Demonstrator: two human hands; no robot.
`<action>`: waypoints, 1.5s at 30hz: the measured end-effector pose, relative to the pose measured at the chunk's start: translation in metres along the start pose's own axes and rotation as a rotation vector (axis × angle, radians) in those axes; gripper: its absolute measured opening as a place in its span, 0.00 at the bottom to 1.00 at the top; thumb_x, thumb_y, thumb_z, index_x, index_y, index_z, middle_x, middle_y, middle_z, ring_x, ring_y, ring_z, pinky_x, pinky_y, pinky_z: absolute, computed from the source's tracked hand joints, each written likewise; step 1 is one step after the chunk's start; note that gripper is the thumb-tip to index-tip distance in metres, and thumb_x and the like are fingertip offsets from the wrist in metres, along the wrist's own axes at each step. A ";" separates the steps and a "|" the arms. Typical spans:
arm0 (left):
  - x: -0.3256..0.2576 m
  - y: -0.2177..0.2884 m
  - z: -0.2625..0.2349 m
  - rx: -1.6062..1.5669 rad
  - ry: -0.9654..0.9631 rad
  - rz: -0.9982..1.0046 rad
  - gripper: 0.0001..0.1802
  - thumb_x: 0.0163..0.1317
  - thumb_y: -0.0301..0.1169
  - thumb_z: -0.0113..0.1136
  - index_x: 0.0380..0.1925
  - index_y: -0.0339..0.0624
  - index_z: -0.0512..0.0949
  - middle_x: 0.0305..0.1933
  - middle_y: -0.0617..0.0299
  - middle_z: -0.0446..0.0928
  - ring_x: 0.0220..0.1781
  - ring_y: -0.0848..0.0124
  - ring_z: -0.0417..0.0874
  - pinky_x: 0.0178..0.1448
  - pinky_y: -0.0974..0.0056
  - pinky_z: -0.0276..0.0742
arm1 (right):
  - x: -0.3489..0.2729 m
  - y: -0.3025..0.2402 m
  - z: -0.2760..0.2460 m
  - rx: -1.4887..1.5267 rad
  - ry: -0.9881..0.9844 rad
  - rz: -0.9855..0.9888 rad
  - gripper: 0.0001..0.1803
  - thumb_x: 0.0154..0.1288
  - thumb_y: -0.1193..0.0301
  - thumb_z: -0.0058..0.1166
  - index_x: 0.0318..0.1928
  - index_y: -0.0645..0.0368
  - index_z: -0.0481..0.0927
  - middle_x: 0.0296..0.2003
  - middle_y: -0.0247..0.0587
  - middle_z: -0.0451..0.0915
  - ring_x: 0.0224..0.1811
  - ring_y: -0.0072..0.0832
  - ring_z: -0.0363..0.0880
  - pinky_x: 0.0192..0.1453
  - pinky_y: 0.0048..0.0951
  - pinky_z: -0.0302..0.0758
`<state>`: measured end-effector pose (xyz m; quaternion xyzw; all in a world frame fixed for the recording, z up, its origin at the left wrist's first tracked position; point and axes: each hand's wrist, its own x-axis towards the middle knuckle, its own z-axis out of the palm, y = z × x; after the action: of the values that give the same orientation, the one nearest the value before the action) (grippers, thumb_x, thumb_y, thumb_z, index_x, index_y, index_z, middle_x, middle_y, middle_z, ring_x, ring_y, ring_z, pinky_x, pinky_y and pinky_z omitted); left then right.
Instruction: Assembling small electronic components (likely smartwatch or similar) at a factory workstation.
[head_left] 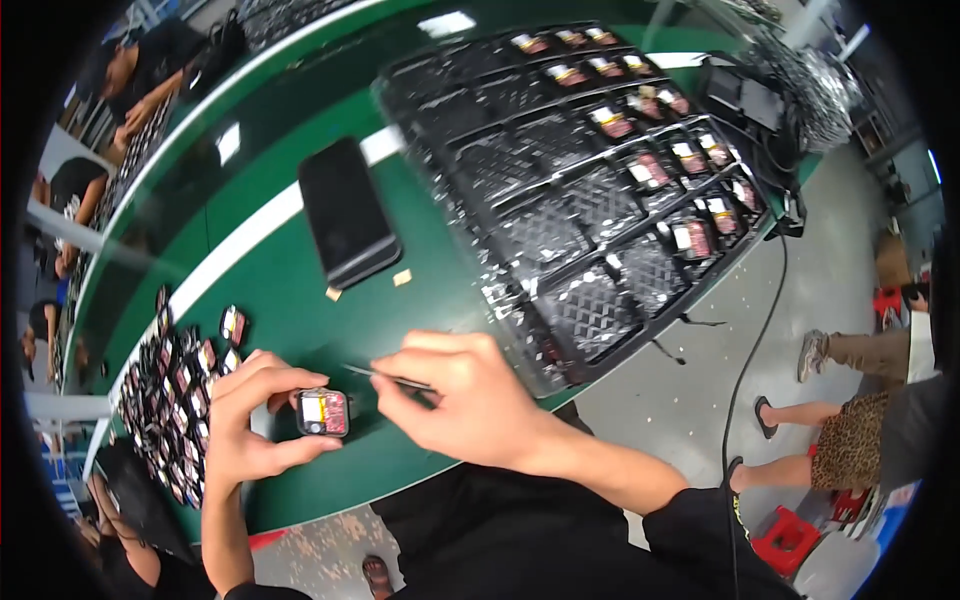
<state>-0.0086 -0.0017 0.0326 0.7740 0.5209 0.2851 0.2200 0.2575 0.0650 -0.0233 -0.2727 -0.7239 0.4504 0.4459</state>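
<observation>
Edgewise in the left grip [238, 425], a square module [324, 412]

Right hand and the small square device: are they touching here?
Apart. In the head view, green tabletop shows between the right hand and the small square device, which the left hand holds.

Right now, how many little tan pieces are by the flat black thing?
2: left tan piece near bottom left of the black thing, right tan piece near its bottom right. More may hide underneath.

grey floor [690, 385]; red stool [783, 541]; black cable [727, 430]; person [797, 472] in leopard-print shorts [848, 447]
</observation>
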 end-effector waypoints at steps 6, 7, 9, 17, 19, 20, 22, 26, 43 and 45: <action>0.140 0.055 0.008 -0.100 -0.073 0.316 0.29 0.50 0.40 0.89 0.51 0.41 0.91 0.40 0.63 0.86 0.31 0.73 0.76 0.34 0.66 0.70 | -0.002 -0.004 -0.013 -0.034 0.002 0.008 0.09 0.67 0.77 0.69 0.45 0.67 0.92 0.35 0.53 0.89 0.35 0.50 0.91 0.37 0.46 0.84; 0.168 0.059 0.014 -0.061 -0.103 0.388 0.27 0.53 0.39 0.87 0.52 0.41 0.90 0.40 0.62 0.85 0.31 0.72 0.75 0.36 0.64 0.70 | -0.002 -0.003 -0.014 -0.030 0.001 -0.004 0.09 0.67 0.77 0.69 0.45 0.67 0.92 0.35 0.53 0.89 0.35 0.50 0.91 0.37 0.46 0.84; 0.213 0.073 0.030 -0.043 -0.136 0.492 0.29 0.55 0.39 0.88 0.55 0.41 0.90 0.47 0.61 0.86 0.39 0.70 0.77 0.43 0.64 0.73 | -0.003 0.005 -0.009 -0.039 -0.011 -0.031 0.09 0.66 0.77 0.69 0.45 0.68 0.92 0.34 0.53 0.89 0.36 0.50 0.91 0.38 0.46 0.84; 0.253 0.071 0.069 0.103 -0.275 0.550 0.26 0.67 0.32 0.76 0.65 0.41 0.86 0.62 0.53 0.86 0.64 0.51 0.84 0.73 0.49 0.77 | -0.002 0.002 -0.007 -0.021 -0.009 -0.019 0.08 0.67 0.77 0.69 0.44 0.67 0.92 0.31 0.49 0.87 0.29 0.46 0.88 0.34 0.42 0.82; 0.238 0.063 0.054 0.071 -0.112 0.510 0.24 0.68 0.30 0.75 0.64 0.41 0.87 0.65 0.53 0.86 0.67 0.52 0.84 0.75 0.49 0.76 | -0.002 0.002 -0.008 -0.014 0.009 -0.057 0.07 0.67 0.77 0.69 0.44 0.67 0.92 0.32 0.49 0.87 0.29 0.45 0.88 0.34 0.41 0.82; 0.234 0.053 0.046 0.098 -0.065 0.493 0.22 0.69 0.28 0.73 0.63 0.41 0.87 0.67 0.52 0.85 0.69 0.52 0.84 0.75 0.49 0.77 | -0.004 0.007 -0.010 -0.022 0.022 -0.071 0.07 0.68 0.77 0.69 0.43 0.67 0.92 0.32 0.49 0.87 0.28 0.42 0.88 0.33 0.39 0.81; 0.220 0.017 0.016 0.187 0.045 0.410 0.19 0.72 0.28 0.71 0.61 0.41 0.88 0.65 0.52 0.85 0.66 0.52 0.86 0.71 0.52 0.80 | -0.004 -0.004 -0.016 -0.034 -0.018 -0.031 0.07 0.69 0.77 0.70 0.44 0.67 0.93 0.30 0.47 0.87 0.26 0.38 0.86 0.31 0.36 0.79; 0.166 -0.064 -0.052 0.520 0.141 -0.092 0.16 0.73 0.38 0.71 0.56 0.47 0.88 0.62 0.55 0.85 0.68 0.51 0.85 0.70 0.49 0.83 | -0.004 -0.004 -0.015 -0.054 -0.041 -0.015 0.08 0.68 0.77 0.71 0.46 0.68 0.93 0.28 0.43 0.85 0.23 0.30 0.83 0.28 0.33 0.75; 0.043 -0.113 -0.110 0.423 0.164 -0.411 0.26 0.66 0.34 0.80 0.59 0.32 0.83 0.45 0.50 0.88 0.51 0.62 0.91 0.66 0.57 0.86 | 0.003 -0.018 -0.009 -0.116 0.006 0.032 0.07 0.69 0.79 0.70 0.45 0.70 0.92 0.28 0.43 0.87 0.23 0.28 0.85 0.26 0.29 0.76; 0.050 -0.070 -0.066 0.154 0.072 -0.227 0.30 0.61 0.29 0.84 0.61 0.32 0.82 0.51 0.52 0.90 0.56 0.64 0.92 0.69 0.57 0.86 | 0.004 -0.013 -0.011 -0.167 0.035 0.040 0.07 0.68 0.80 0.71 0.45 0.71 0.92 0.28 0.42 0.87 0.23 0.25 0.86 0.25 0.27 0.76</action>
<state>-0.0855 0.0730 0.0477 0.7139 0.6330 0.2451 0.1722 0.2657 0.0665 -0.0080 -0.3311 -0.7455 0.3921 0.4252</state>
